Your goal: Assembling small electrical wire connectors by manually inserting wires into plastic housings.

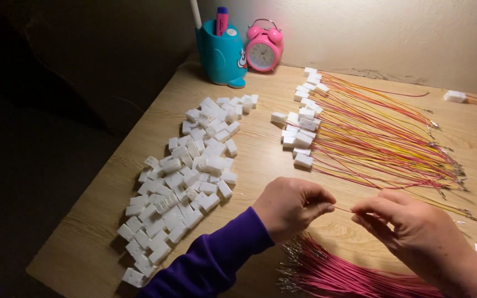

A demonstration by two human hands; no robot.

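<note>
Both my hands, left and right, have fingers pinched on one thin wire, loose white plugs beside them on the worktop.

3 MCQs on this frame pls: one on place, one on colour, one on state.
1. Where does the pile of loose white connector housings lie on the table?
A. Left of both hands
B. Right of both hands
C. Inside the teal cup

2. What colour is the alarm clock?
A. Green
B. Pink
C. Black

3. What are the left hand and right hand doing?
A. Resting flat and empty
B. Lifting the clock
C. Pinching a thin wire between them

Answers:
1 A: the pile spreads over the table's left part, left of the hands.
2 B: its body and bells are pink, beside the teal pen cup.
3 C: both hands' fingertips close on a thin wire spanning the gap, above the bundle of pink wires.
</note>
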